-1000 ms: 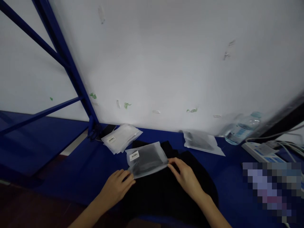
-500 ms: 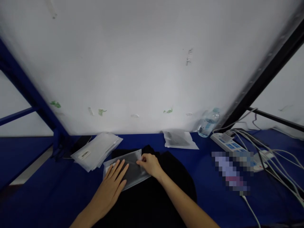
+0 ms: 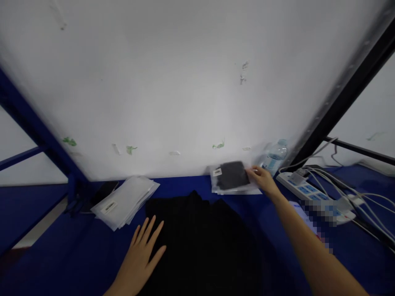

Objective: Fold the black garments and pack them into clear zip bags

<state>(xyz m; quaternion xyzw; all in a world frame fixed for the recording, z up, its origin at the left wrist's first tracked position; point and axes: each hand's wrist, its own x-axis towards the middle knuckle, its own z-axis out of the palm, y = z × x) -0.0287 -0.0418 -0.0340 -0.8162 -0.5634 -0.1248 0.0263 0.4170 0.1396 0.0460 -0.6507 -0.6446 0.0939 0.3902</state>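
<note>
My right hand (image 3: 261,179) pinches the right end of a translucent plastic bag (image 3: 232,176) at the back of the table. Something dark and flat is inside that bag, and a white label sits at its left. Under it lies another pale bag, of which only the lower edge shows. My left hand (image 3: 143,250) is spread flat with nothing in it, resting at the left side of a black cloth item (image 3: 197,238). A stack of translucent bags (image 3: 126,201) with a barcode label lies beyond the left hand.
A water bottle (image 3: 276,156) stands against the white wall by my right hand. To the right, a power strip (image 3: 314,197) carries plugs and white cables, with a partly blurred phone (image 3: 304,213) in front. A dark flat object (image 3: 105,192) lies behind the bag stack.
My right hand has carried the bag from the black cloth to the back right, onto the other bag there. My left hand, formerly on the bag, now lies lower on the cloth.
</note>
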